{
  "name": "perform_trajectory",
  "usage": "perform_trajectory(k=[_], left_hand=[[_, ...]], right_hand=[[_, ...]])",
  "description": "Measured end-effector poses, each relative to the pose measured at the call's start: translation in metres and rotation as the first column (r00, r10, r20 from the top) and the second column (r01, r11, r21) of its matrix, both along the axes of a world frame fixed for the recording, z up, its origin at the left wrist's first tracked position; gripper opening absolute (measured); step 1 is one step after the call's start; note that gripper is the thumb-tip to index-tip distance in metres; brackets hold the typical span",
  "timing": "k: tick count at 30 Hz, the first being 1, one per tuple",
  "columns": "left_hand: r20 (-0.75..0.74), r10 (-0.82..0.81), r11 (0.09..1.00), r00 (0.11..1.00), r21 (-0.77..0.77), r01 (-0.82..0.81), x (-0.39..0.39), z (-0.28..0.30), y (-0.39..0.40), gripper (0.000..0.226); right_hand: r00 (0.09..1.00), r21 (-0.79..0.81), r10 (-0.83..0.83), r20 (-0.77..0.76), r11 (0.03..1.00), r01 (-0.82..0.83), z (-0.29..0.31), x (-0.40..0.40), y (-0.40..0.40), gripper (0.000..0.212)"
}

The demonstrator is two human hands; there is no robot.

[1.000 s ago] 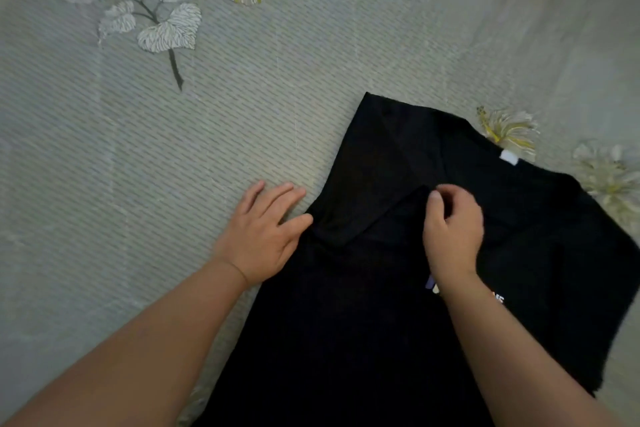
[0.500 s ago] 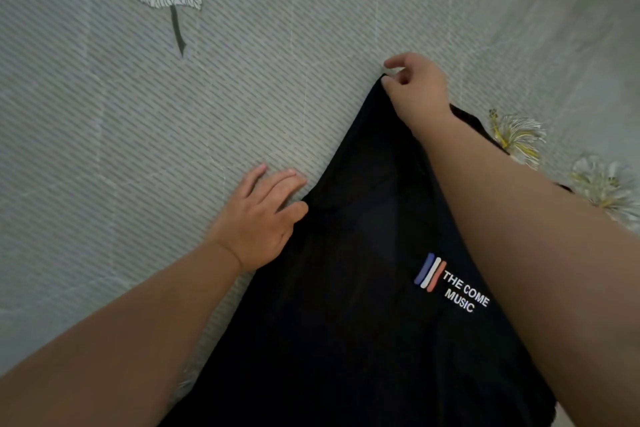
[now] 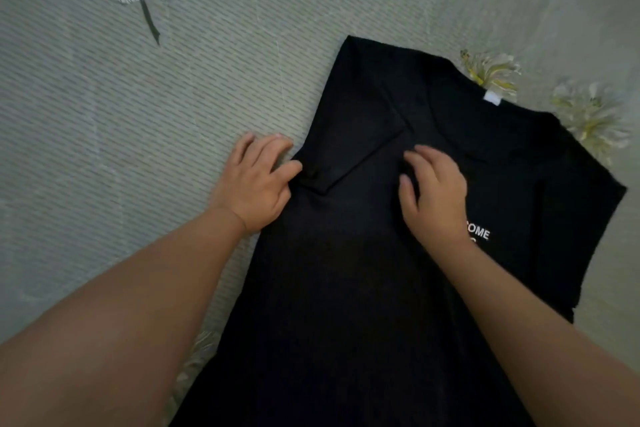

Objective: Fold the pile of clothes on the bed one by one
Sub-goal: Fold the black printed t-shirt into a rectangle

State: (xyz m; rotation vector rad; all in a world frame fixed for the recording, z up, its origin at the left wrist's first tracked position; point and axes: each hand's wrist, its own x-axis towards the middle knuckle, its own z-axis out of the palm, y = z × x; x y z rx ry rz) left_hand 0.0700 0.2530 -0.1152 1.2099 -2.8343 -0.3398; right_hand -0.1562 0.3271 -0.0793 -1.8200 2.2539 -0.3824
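Withdrawn from the far corner, the right hand (image 3: 434,196) is now laid flat on the black T-shirt (image 3: 363,270) (sleeve folded in); left hand (image 3: 258,180), fingers relaxed, presses its edge on the bed (image 3: 138,149).

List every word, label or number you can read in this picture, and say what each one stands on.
"OME": white print on the chest of the black cotton T-shirt; the start is hidden by the right hand.
Second printed line beneath it: mostly hidden by that hand's wrist, unreadable.
Small white neck tag inside the collar: no readable text.
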Motion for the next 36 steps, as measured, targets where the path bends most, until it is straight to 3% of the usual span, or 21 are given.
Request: perform_trajectory(k=[6, 10, 14, 19, 22, 24, 26, 29, 31, 32, 34, 36], left_hand=[[0.1, -0.012, 0.998, 0.995, 0.06, 0.006, -0.001, 0.009, 0.005, 0.042], [0.203, 0.042, 0.999, 0.978, 0.024, -0.048, -0.007, 0.02, 0.031, 0.041], [0.253, -0.082, 0.991, 0.964, 0.119, 0.053, -0.017, 0.028, 0.11, 0.047], [0.257, -0.216, 0.946, 0.942, 0.294, 0.137, -0.002, 0.03, 0.243, 0.058], [0.301, -0.325, 0.919, 0.896, 0.322, 0.226, 0.028, 0.035, 0.302, 0.062], [0.389, -0.358, 0.906, 0.849, 0.366, 0.215, 0.053, 0.042, 0.325, 0.067], [0.449, -0.36, 0.899, 0.818, 0.401, 0.175, 0.08, 0.045, 0.335, 0.085], [0.457, -0.37, 0.882, 0.809, 0.447, 0.151, 0.106, 0.049, 0.328, 0.079], [0.437, -0.365, 0.887, 0.822, 0.432, 0.164, 0.113, 0.051, 0.317, 0.08], [0.408, -0.351, 0.894, 0.843, 0.414, 0.172, 0.116, 0.052, 0.311, 0.081], [0.366, -0.28, 0.925, 0.887, 0.35, 0.148, 0.121, 0.054, 0.302, 0.059], [0.307, -0.215, 0.94, 0.927, 0.324, 0.111, 0.129, 0.05, 0.295, 0.071]], right_hand=[[0.991, 0.156, 0.02, -0.134, 0.988, 0.002, -0.003, 0.002, 0.169, 0.034], [0.994, 0.326, 0.091, -0.06, 0.943, -0.067, -0.004, 0.007, 0.273, 0.062], [0.995, 0.409, 0.098, -0.023, 0.909, -0.08, -0.004, 0.014, 0.353, 0.054], [0.995, 0.376, 0.042, -0.095, 0.926, -0.003, -0.008, 0.026, 0.392, 0.068], [0.987, 0.382, 0.126, -0.095, 0.921, -0.081, -0.009, 0.037, 0.413, 0.063], [0.969, 0.393, 0.232, -0.088, 0.902, -0.18, -0.013, 0.039, 0.438, 0.066], [0.956, 0.38, 0.282, -0.085, 0.896, -0.231, -0.014, 0.036, 0.461, 0.066], [0.95, 0.314, 0.298, -0.092, 0.914, -0.257, -0.014, 0.028, 0.48, 0.06], [0.961, 0.259, 0.253, -0.108, 0.941, -0.219, -0.01, 0.028, 0.483, 0.051], [0.975, 0.25, 0.19, -0.118, 0.956, -0.155, -0.008, 0.028, 0.483, 0.061], [0.992, 0.302, 0.063, -0.114, 0.953, -0.025, -0.008, 0.03, 0.482, 0.087], [0.994, 0.3, -0.045, -0.102, 0.951, 0.074, -0.004, 0.035, 0.478, 0.092]])
